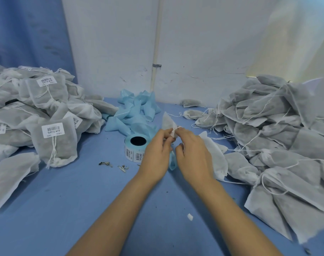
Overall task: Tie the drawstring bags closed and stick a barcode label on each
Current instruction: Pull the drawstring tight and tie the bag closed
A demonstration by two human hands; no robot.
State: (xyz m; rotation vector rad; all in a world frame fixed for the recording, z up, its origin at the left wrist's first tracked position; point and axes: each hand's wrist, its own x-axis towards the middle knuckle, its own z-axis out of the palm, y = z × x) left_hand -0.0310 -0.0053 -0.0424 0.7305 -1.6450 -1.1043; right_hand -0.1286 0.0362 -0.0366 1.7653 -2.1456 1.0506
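A blue curtain fills the upper left beside a scuffed white wall. A pale pipe runs down top centre, clipped by a metal bracket. Yellowish light washes the upper right. A blue tabletop spans below.

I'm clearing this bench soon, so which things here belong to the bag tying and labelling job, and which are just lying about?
Job: drawstring bag pinched by left hand and right hand; label roll; labelled bags, left pile; unlabelled bags, right pile.
Lying about: crumpled blue backing strips; dry scraps; white paper bit.
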